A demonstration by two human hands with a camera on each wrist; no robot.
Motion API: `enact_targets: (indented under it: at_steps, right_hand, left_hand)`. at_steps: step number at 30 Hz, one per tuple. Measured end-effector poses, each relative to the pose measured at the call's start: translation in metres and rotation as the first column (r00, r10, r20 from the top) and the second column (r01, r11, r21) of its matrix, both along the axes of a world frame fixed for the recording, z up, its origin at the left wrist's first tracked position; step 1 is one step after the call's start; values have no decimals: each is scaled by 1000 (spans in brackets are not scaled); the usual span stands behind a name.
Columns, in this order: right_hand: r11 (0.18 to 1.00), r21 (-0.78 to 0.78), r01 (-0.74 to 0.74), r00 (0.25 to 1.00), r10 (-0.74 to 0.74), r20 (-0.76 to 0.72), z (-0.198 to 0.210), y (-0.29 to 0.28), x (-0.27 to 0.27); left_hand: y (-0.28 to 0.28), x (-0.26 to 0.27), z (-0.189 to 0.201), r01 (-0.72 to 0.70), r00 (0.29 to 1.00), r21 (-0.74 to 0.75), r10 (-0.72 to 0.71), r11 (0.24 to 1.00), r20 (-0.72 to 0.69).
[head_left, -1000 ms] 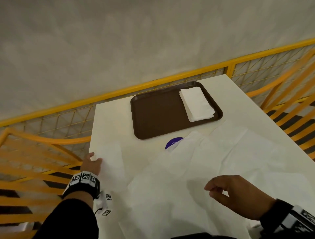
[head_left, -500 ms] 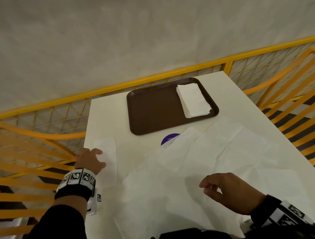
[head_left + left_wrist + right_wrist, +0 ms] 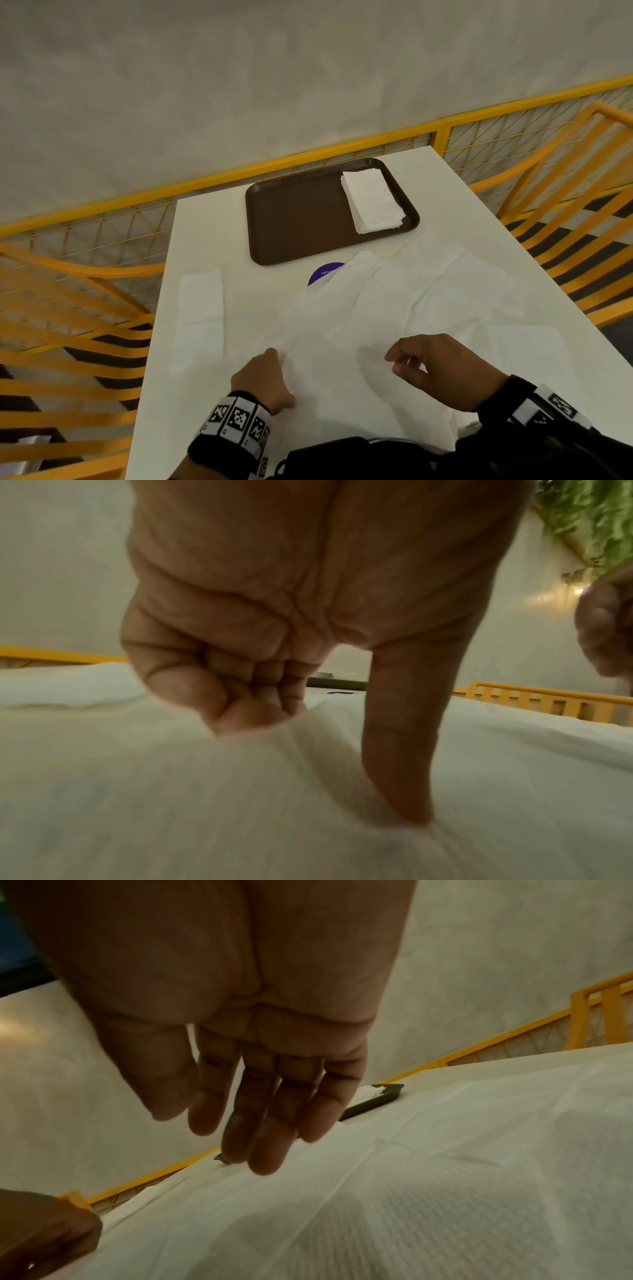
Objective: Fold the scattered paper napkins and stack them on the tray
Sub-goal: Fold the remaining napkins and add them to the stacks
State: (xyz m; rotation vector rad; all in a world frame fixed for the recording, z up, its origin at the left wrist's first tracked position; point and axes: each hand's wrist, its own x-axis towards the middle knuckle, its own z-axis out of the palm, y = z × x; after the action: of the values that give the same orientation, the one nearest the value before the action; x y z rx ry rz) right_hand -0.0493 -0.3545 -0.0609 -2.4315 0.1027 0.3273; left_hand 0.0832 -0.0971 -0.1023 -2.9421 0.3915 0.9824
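Note:
A brown tray lies at the far end of the white table, with a stack of folded napkins on its right side. Several unfolded white napkins overlap across the near half of the table. One folded napkin lies alone near the left edge. My left hand is on the left part of the unfolded pile; its curled fingers and straight thumb pinch up a ridge of napkin. My right hand hovers just above the pile with relaxed fingers, holding nothing.
A purple round sticker shows on the table between tray and napkins, partly covered. Yellow railings run behind the table, and yellow chair backs stand at both sides. A pale wall rises beyond.
My left hand has left the folded napkin at the left edge and moved right onto the unfolded pile. The right hand stayed above the pile. The view shifted left.

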Motion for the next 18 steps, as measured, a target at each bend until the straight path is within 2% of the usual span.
enact_targets:
  at_steps: [4, 6, 8, 10, 13, 16, 18]
  right_hand:
    - [1000, 7, 9, 1000, -9, -3, 1, -2, -7]
    - [1000, 6, 6, 1000, -6, -8, 2, -1, -10]
    - [1000, 2, -3, 1000, 3, -11, 4, 0, -11]
    - [1000, 8, -5, 1000, 5, -11, 6, 0, -12]
    - [997, 70, 13, 1000, -14, 9, 8, 2, -11]
    - [974, 225, 8, 999, 3, -47, 15, 13, -2]
    - [962, 274, -23, 998, 38, -49, 21, 23, 7]
  left_hand:
    - [6, -1, 6, 56, 998, 47, -58, 997, 28]
    - [10, -4, 9, 74, 995, -36, -72, 997, 66]
    - [15, -7, 14, 83, 994, -186, -69, 979, 81]
    - [18, -10, 25, 90, 994, -339, -65, 936, 85]
    - [20, -13, 44, 116, 990, -559, -51, 821, 130]
    - [10, -15, 73, 129, 991, -691, -60, 712, 123]
    - [1, -15, 90, 120, 993, -751, -68, 649, 100]
